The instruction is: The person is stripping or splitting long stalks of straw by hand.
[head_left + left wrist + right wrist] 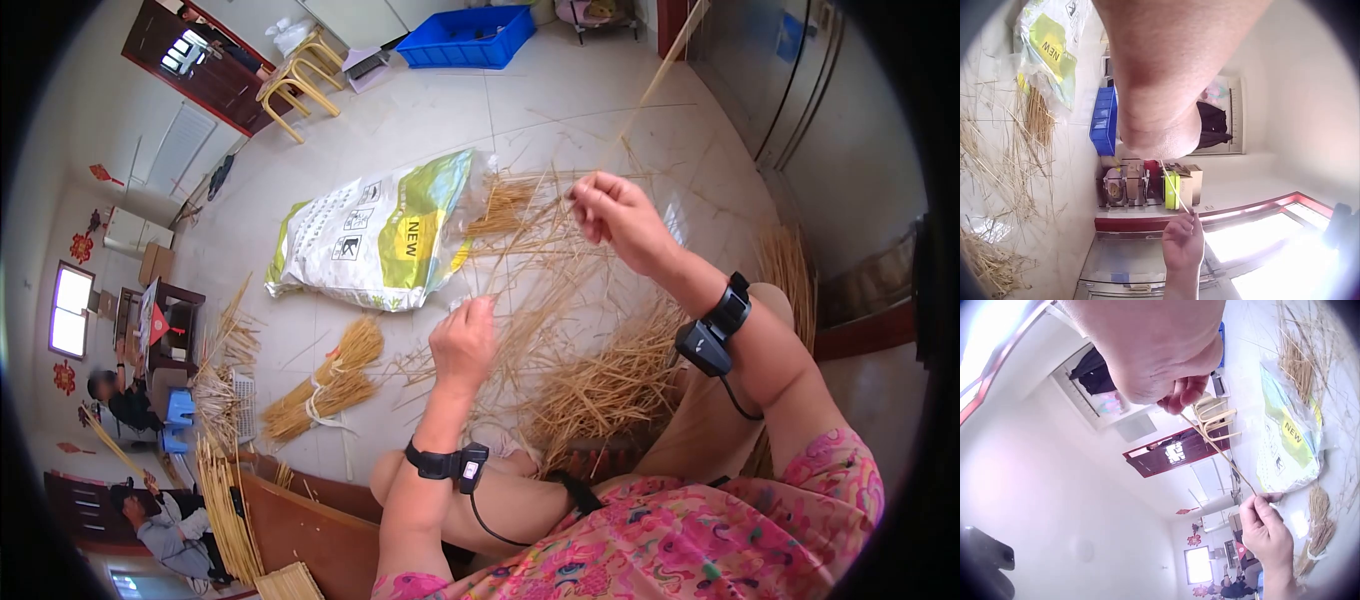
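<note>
A single thin straw stalk [1217, 450] stretches between my two hands. My left hand [463, 343] pinches one end between thumb and fingers, and my right hand [625, 220] grips the other end, higher and farther to the right. In the left wrist view the same stalk [1175, 186] runs to the right hand's fingertips. Beneath both hands, loose straw is scattered on the tiled floor, with a thick heap of straw [605, 390] by my legs. A white and green plastic bag [370, 240] lies just beyond, with a bunch of straw [502, 205] poking out of its mouth.
A tied straw bundle [325, 385] lies left of my left hand. More straw [785, 270] stands at the right by a metal door. A blue crate [470, 38] and a yellow-legged stool [300, 85] are farther off. Other people [175, 530] sit at the far left.
</note>
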